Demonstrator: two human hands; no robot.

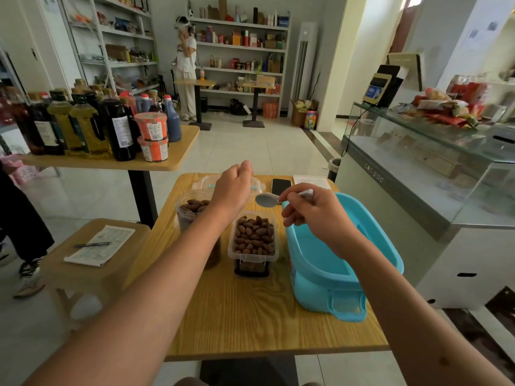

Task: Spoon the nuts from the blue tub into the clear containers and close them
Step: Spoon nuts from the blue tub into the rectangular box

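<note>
A blue tub [359, 227] stands at the right of the wooden table [250, 316], and what I see of its inside holds no nuts. My right hand [315, 215] grips a bare metal spoon [266, 199] above the tub's far left rim. A rectangular clear container [253, 238] full of brown nuts stands open in the middle. A round clear jar [192, 210] with nuts is left of it, partly behind my left forearm. My left hand [234, 188] reaches over clear lids [203, 183] at the table's far edge; its fingers are hidden.
A black phone [280, 186] and a paper [312, 181] lie at the far edge. A low stool [92, 260] with a form and pen stands left. A table [178, 151] of bottles is behind it, a glass counter [418, 174] right. A person [185, 68] stands by shelves.
</note>
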